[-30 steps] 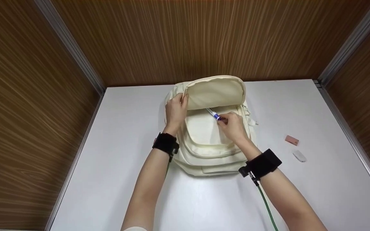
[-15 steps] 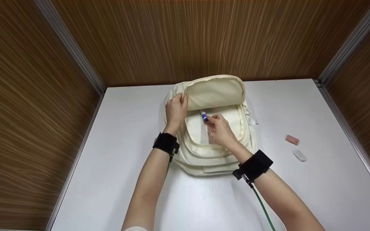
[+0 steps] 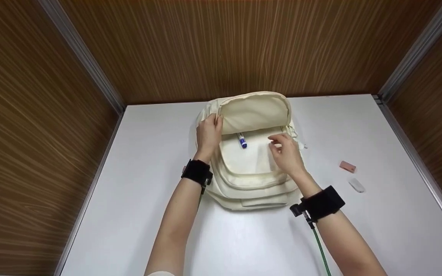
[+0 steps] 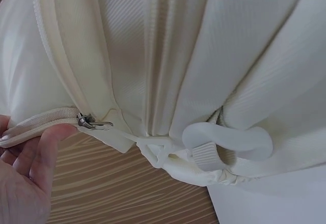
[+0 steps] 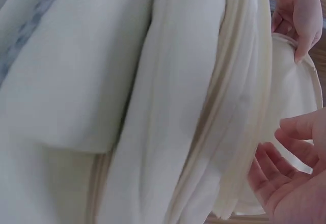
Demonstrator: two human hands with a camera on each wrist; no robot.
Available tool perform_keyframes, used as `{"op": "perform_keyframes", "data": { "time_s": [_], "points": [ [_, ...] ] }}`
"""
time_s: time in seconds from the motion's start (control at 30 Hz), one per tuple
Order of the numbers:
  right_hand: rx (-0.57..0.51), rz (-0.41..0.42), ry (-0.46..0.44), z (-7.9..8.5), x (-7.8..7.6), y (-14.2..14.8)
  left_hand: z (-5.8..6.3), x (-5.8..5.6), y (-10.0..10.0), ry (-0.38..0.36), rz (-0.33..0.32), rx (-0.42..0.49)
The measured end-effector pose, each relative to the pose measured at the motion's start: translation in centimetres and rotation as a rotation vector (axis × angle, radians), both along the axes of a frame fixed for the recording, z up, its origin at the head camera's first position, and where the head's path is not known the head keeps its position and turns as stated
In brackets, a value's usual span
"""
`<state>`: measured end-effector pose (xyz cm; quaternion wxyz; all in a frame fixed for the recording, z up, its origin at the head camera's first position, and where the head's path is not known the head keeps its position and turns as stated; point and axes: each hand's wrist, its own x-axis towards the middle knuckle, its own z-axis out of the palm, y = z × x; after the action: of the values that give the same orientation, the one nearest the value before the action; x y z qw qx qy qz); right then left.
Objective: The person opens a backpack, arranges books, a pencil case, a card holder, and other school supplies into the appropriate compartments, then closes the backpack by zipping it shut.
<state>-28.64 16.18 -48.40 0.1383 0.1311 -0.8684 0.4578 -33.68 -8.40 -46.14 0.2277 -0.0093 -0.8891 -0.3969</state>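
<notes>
A cream backpack (image 3: 251,161) lies on the table with its front pocket unzipped and the flap (image 3: 257,111) folded up. My left hand (image 3: 209,134) pinches the flap's left edge; in the left wrist view its thumb and fingers grip the zipper edge (image 4: 38,124) close to the metal zipper pull (image 4: 91,122). A blue-capped marker (image 3: 243,142) lies in the open pocket, its far end hidden under the flap. To the right of the marker, my right hand (image 3: 287,153) hovers over the pocket, fingers loosely bent and holding nothing. The right wrist view shows its fingers (image 5: 285,158) apart beside the bag.
A pinkish eraser-like block (image 3: 347,166) and a small whitish rounded piece (image 3: 356,185) lie on the white table (image 3: 148,161) right of the backpack. Wood-grain panels (image 3: 221,46) enclose the back and sides. A green cable (image 3: 322,249) trails from the right wrist.
My right hand carried the marker leftward in the pocket, let go of it and drew back to the right. My left hand has kept its grip on the flap.
</notes>
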Motion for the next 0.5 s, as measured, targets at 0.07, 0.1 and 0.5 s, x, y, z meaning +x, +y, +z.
{"op": "perform_keyframes", "data": {
  "time_s": [0.07,0.1,0.5],
  "points": [
    [-0.016,-0.079,0.052,-0.3,-0.1,1.3,-0.1,0.0,0.0,0.002,-0.003,-0.004],
    [-0.019,-0.118,0.068,-0.4,-0.2,2.1,-0.1,0.0,-0.1,0.004,-0.006,-0.003],
    [0.300,-0.417,-0.233,-4.0,-0.7,11.6,-0.5,0.0,-0.3,-0.036,-0.015,0.001]
  ]
}}
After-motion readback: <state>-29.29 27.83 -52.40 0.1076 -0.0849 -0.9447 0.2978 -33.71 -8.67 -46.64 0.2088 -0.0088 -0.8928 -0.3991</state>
